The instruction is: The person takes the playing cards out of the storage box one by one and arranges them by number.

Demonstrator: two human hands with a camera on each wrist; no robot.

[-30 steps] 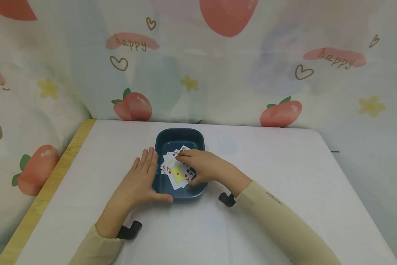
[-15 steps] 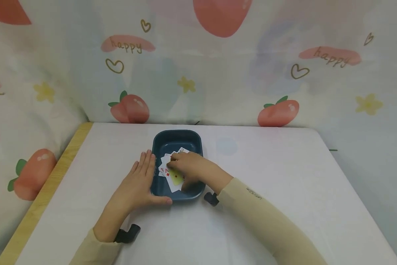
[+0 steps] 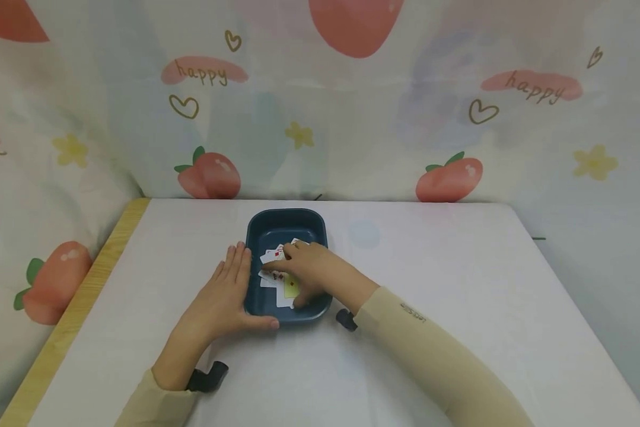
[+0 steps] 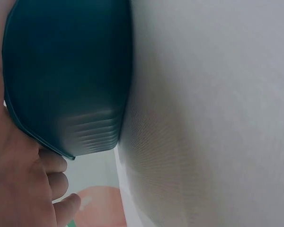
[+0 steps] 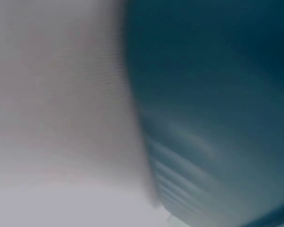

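A dark blue rectangular tray [image 3: 285, 218] stands on the white-covered table. Inside it lies a loose heap of playing cards [image 3: 285, 298], white with red marks and one yellow patch. My left hand [image 3: 220, 299] rests along the tray's left side, fingers straight and thumb stretched along the front rim. In the left wrist view, its fingers [image 4: 59, 184] show beyond the rim. Reaching in from the right, my right hand [image 3: 314, 270] touches the cards with fingers and thumb spread apart, covering part of the heap. The right wrist view shows just the tray's blurred outer wall [image 5: 203, 90].
White cloth [image 3: 432, 296] covers the table, with a wooden strip [image 3: 85, 284] bare along the left edge. A printed curtain [image 3: 362, 118] with peaches hangs behind. Black wrist mounts [image 3: 209, 377] show below both wrists.
My right hand first moved left over the cards, then its fingers spread apart. The cards have shifted and turned in the tray. My left hand keeps its place at the tray's side.
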